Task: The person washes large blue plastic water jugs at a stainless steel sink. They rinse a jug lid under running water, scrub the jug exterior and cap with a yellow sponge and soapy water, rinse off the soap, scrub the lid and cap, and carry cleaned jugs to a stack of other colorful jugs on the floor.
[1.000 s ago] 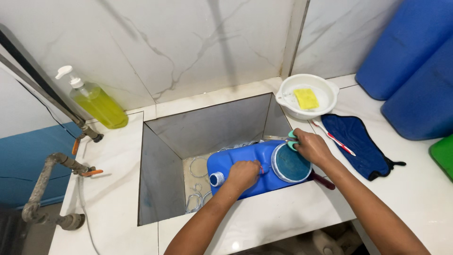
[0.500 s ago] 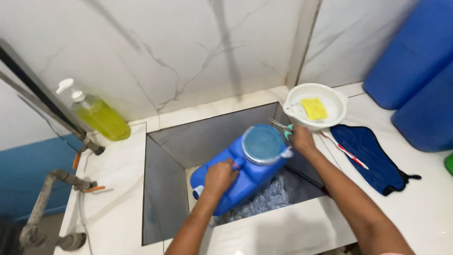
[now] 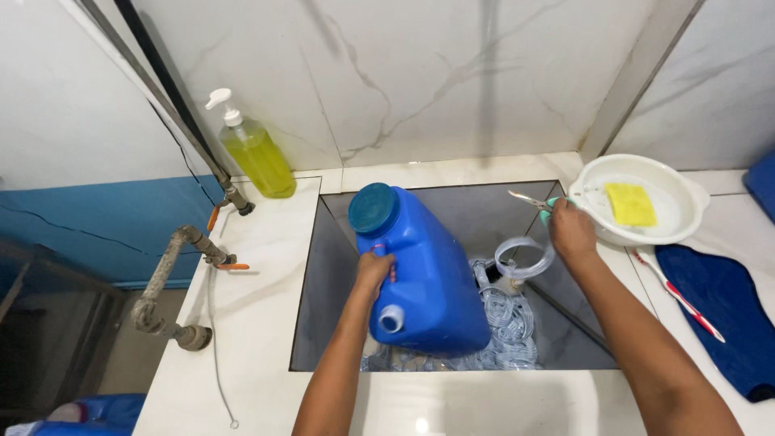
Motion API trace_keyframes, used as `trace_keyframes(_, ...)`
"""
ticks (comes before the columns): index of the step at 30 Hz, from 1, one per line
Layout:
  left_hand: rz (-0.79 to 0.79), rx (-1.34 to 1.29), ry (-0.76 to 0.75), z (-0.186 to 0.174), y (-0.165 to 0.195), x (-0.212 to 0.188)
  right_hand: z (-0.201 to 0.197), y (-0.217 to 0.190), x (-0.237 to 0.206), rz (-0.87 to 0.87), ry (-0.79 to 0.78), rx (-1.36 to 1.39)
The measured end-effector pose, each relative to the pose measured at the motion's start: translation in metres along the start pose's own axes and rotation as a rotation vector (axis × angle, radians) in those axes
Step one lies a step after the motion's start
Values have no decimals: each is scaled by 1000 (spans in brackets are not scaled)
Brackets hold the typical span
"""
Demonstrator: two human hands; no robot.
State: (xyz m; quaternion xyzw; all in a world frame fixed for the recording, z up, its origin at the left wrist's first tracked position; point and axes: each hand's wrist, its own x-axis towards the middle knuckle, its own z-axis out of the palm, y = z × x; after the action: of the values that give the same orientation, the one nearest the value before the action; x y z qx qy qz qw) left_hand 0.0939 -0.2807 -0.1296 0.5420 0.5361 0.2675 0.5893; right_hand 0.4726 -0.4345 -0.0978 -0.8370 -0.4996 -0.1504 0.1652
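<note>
The blue jerrycan stands tilted inside the square sink, its round teal cap pointing toward the sink's back left corner and its small white spout toward the front edge; the left hand is clenched around the can's handle on its left face; the right hand sits at the sink's right edge, fingers closed on a small pair of teal-handled scissors, with a loop of clear tubing just below the hand; whether the hand also grips the tube I cannot tell; more coiled clear tubing lies on the sink floor under and beside the can

To do this step well, I judge the left hand should keep a firm hold on the handle so the heavy can does not slide onto the coils, and the scissor tips are best kept pointed away from the can wall and the tube loop; the white bowl with its yellow sponge rests touching the sink's right back corner, so the right elbow needs room

Compared with half a second ago, the can has swung: its cap then faced up near the right hand, now it is at the back left; the right hand has left the can, and the tube loop is newly in view
</note>
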Motion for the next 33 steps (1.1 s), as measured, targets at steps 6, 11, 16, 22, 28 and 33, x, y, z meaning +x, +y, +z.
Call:
trace_keyframes(6,-283,-792,-145,60,35,21,-44,-46,-52,232,-756,1192)
trace_keyframes(11,-97,-901,57,100,50,29,-59,-55,-130,286,-1126,1607)
trace_keyframes(16,-99,-929,144,119,55,25,-46,-61,-151,453,-1238,1923)
trace_keyframes(22,-51,-829,165,132,56,17,-45,-77,-159,382,-1026,2000)
trace_keyframes(28,-38,-881,228,132,56,11,-52,-102,-168,504,-739,1660)
trace_keyframes(33,-11,-771,165,135,50,-6,-52,-93,-133,714,-324,1658)
